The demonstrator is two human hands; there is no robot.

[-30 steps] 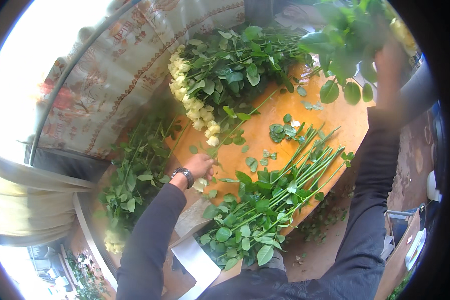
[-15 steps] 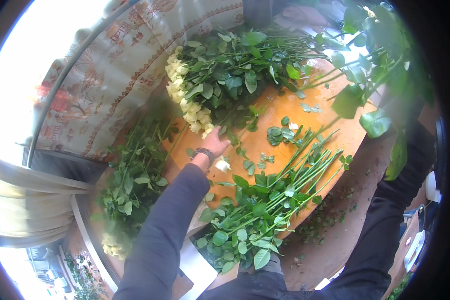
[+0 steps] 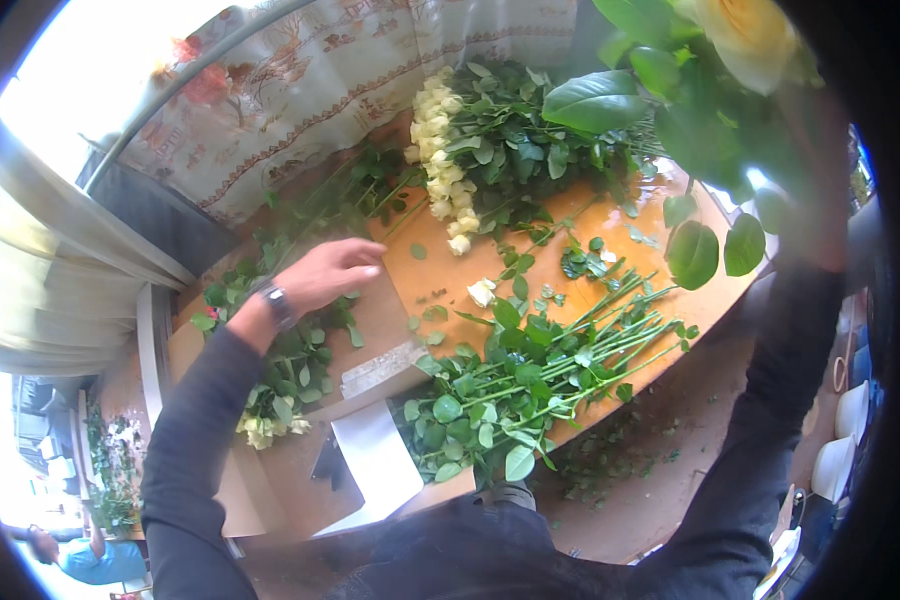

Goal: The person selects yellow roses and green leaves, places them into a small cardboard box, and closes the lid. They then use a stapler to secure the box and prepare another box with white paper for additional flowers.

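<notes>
My left hand (image 3: 325,275) is over the left part of the table, fingers stretched out and nothing in them. Below it lies a bunch of leafy roses (image 3: 300,370), its pale heads toward the front. Close to the camera at upper right, a yellow rose (image 3: 745,40) with large leaves is held up by my right hand (image 3: 812,150); its fingers are blurred and largely hidden by foliage. A big bunch of cream roses (image 3: 438,150) lies at the back, heads lined up to the left. A single white rose (image 3: 481,292) rests mid-table. Near me lies a sheaf of leafy green stems (image 3: 530,390).
The orange wooden tabletop (image 3: 440,275) has loose leaves on it. A white sheet (image 3: 378,455) lies at its near edge. Patterned curtain cloth (image 3: 300,110) hangs behind. Fallen leaves litter the floor (image 3: 660,440). At far lower left is another person in blue (image 3: 100,560).
My left hand has drawn back from the cream roses toward the left. The right hand's rose has swung so its yellow head shows near the camera. The view has shifted.
</notes>
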